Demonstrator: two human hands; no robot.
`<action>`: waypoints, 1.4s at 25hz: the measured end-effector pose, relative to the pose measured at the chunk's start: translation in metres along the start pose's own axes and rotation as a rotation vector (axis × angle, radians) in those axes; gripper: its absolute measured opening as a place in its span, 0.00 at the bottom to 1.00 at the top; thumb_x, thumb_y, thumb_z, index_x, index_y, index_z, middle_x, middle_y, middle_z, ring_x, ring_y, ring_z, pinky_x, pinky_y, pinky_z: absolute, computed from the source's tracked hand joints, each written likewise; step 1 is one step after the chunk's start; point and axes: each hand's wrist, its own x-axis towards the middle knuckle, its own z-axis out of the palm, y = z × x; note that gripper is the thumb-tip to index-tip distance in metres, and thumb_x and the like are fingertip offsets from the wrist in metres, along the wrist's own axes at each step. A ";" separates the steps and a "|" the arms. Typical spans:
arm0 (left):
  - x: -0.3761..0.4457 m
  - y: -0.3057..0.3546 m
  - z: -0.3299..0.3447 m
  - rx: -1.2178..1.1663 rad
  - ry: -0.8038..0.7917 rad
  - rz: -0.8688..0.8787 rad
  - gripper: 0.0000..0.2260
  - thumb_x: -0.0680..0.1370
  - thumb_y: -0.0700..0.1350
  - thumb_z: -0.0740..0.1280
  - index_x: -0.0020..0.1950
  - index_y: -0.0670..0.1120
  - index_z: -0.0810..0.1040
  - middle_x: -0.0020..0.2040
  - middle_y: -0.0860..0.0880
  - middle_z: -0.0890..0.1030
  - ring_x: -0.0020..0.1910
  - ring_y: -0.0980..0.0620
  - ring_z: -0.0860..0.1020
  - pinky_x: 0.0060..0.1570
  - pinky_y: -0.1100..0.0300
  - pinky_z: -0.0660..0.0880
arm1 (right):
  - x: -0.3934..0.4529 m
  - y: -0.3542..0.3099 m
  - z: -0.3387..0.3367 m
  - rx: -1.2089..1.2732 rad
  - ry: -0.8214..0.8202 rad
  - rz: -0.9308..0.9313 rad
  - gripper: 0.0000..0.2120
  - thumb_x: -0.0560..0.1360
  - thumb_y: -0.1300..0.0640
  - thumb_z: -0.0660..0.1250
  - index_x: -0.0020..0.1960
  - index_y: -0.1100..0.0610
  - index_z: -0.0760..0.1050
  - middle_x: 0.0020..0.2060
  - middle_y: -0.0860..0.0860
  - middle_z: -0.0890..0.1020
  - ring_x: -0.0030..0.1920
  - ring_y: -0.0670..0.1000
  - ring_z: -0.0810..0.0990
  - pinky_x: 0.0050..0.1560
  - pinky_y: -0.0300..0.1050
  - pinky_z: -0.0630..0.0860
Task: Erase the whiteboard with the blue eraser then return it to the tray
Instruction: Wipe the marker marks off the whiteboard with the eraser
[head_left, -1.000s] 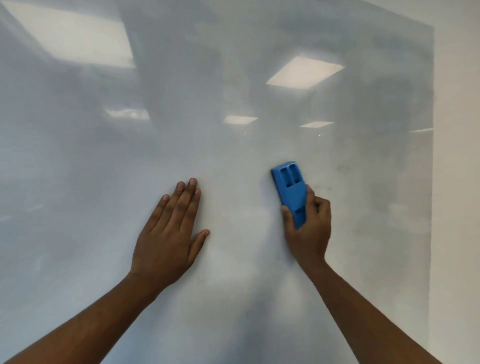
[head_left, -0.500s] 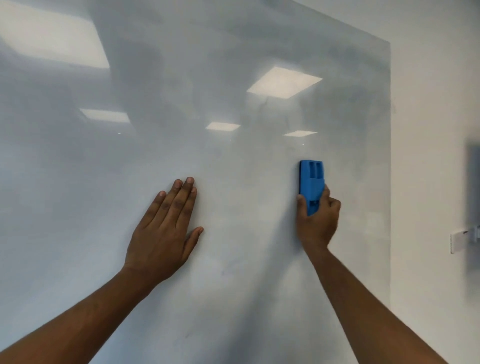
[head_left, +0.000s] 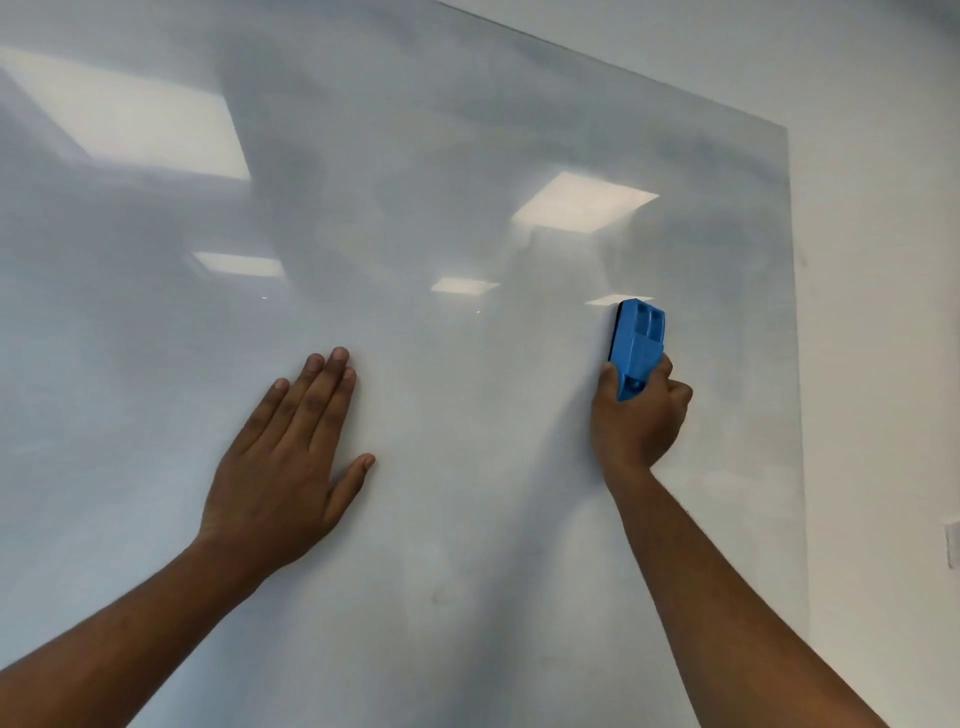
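A large glossy whiteboard (head_left: 415, 208) fills most of the head view, with grey smears and ceiling-light reflections on it. My right hand (head_left: 639, 421) grips the lower end of the blue eraser (head_left: 638, 345), which is pressed upright against the board near its right side. My left hand (head_left: 291, 467) lies flat on the board to the left, fingers together and thumb out, holding nothing. The tray is out of view.
The board's right edge (head_left: 797, 364) runs down beside a bare white wall (head_left: 883, 260). A small white wall fitting (head_left: 953, 543) shows at the right border. A faint mark (head_left: 441, 597) remains low on the board.
My right hand has slid the eraser to the right across the board and tilted it slightly. The left hand has stayed flat in the same spot while the view shifted.
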 end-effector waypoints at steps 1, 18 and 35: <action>0.008 -0.006 -0.003 0.005 -0.004 -0.005 0.36 0.84 0.60 0.54 0.87 0.40 0.53 0.88 0.44 0.53 0.87 0.46 0.54 0.86 0.50 0.50 | -0.003 -0.014 0.008 0.023 0.017 0.015 0.32 0.79 0.45 0.69 0.78 0.56 0.65 0.58 0.58 0.72 0.58 0.60 0.76 0.58 0.55 0.79; 0.024 -0.018 -0.003 0.013 0.048 0.034 0.35 0.84 0.58 0.55 0.86 0.39 0.58 0.88 0.44 0.56 0.87 0.46 0.56 0.85 0.49 0.51 | 0.005 -0.098 0.043 -0.099 -0.034 -0.900 0.33 0.79 0.42 0.68 0.79 0.56 0.67 0.55 0.56 0.76 0.53 0.54 0.76 0.47 0.47 0.77; -0.009 -0.164 -0.063 0.080 -0.045 -0.124 0.36 0.85 0.62 0.52 0.87 0.43 0.53 0.88 0.47 0.54 0.87 0.47 0.54 0.85 0.50 0.52 | -0.131 -0.245 0.100 0.057 0.010 -0.578 0.36 0.79 0.42 0.68 0.80 0.58 0.62 0.57 0.57 0.73 0.56 0.56 0.72 0.45 0.45 0.71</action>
